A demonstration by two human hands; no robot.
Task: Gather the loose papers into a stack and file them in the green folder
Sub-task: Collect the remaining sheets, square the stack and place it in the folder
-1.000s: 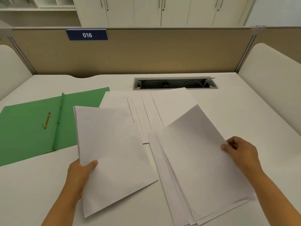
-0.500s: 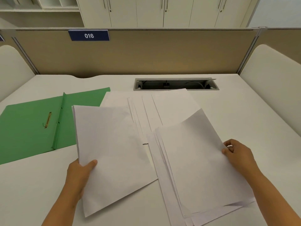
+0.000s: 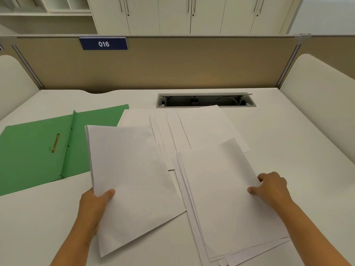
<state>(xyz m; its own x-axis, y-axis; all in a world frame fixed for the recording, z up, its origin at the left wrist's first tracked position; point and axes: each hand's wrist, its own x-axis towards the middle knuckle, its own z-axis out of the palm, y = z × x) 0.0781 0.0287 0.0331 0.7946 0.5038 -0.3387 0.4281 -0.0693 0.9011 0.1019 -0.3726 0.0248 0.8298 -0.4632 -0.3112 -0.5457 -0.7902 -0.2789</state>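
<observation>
The green folder (image 3: 34,150) lies open on the left of the desk, its brass fastener (image 3: 55,143) showing. My left hand (image 3: 95,205) grips a small stack of white sheets (image 3: 130,185) at its lower left edge, held tilted just above the desk. My right hand (image 3: 271,186) rests on the right edge of the top sheet (image 3: 226,198) of a fanned pile at the front right. More loose white papers (image 3: 192,129) lie spread behind, toward the middle of the desk.
A grey cable slot (image 3: 206,100) is sunk into the white desk (image 3: 288,135) behind the papers. A tan partition (image 3: 172,64) with a blue "016" label (image 3: 103,43) closes the back. White rounded side panels stand at left and right.
The top sheet under my right hand has slid slightly left and settled flatter onto the fanned pile. My left hand and its stack have barely moved.
</observation>
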